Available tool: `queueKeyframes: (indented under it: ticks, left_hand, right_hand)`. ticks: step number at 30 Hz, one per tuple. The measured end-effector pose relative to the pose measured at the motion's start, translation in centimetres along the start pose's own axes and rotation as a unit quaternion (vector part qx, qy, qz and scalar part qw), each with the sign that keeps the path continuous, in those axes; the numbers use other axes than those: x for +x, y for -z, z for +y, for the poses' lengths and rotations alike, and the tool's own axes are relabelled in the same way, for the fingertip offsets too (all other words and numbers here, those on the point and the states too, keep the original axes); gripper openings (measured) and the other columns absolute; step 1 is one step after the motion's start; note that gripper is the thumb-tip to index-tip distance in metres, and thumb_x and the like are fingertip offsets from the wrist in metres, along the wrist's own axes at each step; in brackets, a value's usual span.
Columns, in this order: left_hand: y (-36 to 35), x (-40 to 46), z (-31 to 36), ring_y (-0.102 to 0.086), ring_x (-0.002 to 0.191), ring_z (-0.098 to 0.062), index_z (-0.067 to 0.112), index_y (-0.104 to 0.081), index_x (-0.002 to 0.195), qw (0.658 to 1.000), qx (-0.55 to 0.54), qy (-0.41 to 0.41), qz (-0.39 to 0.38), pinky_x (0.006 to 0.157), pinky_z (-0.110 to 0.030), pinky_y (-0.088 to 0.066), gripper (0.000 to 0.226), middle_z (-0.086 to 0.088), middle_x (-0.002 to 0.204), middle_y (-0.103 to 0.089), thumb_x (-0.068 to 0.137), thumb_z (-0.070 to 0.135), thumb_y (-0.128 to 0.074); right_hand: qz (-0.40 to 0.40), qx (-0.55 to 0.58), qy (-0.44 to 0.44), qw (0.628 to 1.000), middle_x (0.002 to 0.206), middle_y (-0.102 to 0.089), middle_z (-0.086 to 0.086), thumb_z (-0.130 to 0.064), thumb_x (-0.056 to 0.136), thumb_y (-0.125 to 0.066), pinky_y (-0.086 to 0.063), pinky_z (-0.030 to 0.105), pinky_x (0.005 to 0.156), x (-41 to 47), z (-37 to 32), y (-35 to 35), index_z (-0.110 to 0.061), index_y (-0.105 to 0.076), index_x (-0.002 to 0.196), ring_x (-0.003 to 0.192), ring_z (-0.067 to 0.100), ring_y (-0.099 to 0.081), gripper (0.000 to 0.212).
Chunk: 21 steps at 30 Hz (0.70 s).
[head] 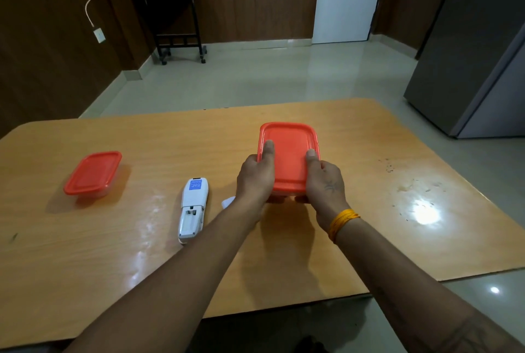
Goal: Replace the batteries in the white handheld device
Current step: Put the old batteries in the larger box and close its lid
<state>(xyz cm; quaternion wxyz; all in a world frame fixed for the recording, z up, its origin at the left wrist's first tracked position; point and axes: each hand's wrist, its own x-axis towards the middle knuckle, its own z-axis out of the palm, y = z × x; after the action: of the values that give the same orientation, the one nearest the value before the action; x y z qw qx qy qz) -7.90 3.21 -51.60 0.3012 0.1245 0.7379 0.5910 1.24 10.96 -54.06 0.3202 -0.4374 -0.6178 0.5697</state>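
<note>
The white handheld device (192, 206) lies face down on the wooden table (369, 196), left of my arms. Its battery compartment is open and looks empty. A small white piece, probably the battery cover (228, 201), peeks out beside my left wrist. My left hand (255, 175) and my right hand (324, 179) grip the two sides of a clear container with an orange lid (289, 154), thumbs resting on the lid. The container's contents are hidden.
A second, lower container with an orange lid (92, 173) stands at the table's left. Dark specks and a light glare mark the table's right part. A grey fridge (477, 49) stands to the right, a black cart (176, 20) by the far wall.
</note>
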Motion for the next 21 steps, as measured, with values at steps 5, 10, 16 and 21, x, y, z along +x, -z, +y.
queueKeyframes:
  ticks: [5, 10, 16, 21]
  left_hand:
    - [0.4, 0.2, 0.6, -0.076, 0.085, -0.035, 0.016, -0.059, 0.105, 0.998, 0.026, -0.041, 0.034, 0.068, -0.051, -0.068, 0.058, -0.008, 0.102, -0.071, 0.102, 0.070, -0.041]
    - [0.6, 0.0, 0.5, -0.076, 0.085, -0.033, 0.017, -0.058, 0.120, 0.997, 0.062, -0.038, 0.014, 0.068, -0.048, -0.068, 0.058, -0.007, 0.105, -0.071, 0.103, 0.069, -0.038]
    - [0.2, -1.0, -0.6, -0.077, 0.096, -0.036, 0.020, -0.067, 0.102, 0.995, 0.064, -0.035, -0.071, 0.077, -0.055, -0.067, 0.049, -0.014, 0.113, -0.076, 0.100, 0.065, -0.048]
    - [0.4, -0.6, -0.1, -0.076, 0.102, -0.041, 0.013, -0.077, 0.097, 1.000, 0.017, 0.003, -0.009, 0.096, -0.058, -0.060, 0.093, -0.019, 0.108, -0.080, 0.067, 0.094, -0.041]
  right_hand:
    - [-0.001, 0.021, 0.021, 1.000, 0.109, -0.071, 0.009, -0.066, 0.103, -0.040, -0.064, 0.039, 0.058, 0.2, 0.0, -0.3, -0.012, -0.062, 0.118, 0.088, 0.032, -0.075, 0.060]
    - [-0.018, 0.027, -0.020, 0.999, 0.112, -0.072, 0.010, -0.065, 0.102, -0.044, -0.067, 0.046, 0.065, 0.4, 0.0, 0.2, -0.016, -0.064, 0.111, 0.090, 0.033, -0.075, 0.053]
    - [0.010, 0.055, -0.077, 0.995, 0.098, -0.074, 0.011, -0.073, 0.099, -0.040, -0.057, 0.062, 0.096, 1.4, -1.7, 2.8, -0.017, -0.064, 0.080, 0.103, 0.042, -0.071, 0.064]
    - [-0.070, 0.021, -0.079, 0.994, 0.111, -0.074, 0.027, -0.068, 0.098, -0.046, -0.054, 0.063, 0.095, 0.2, -0.5, 2.6, -0.003, -0.072, 0.099, 0.102, 0.044, -0.072, 0.070]
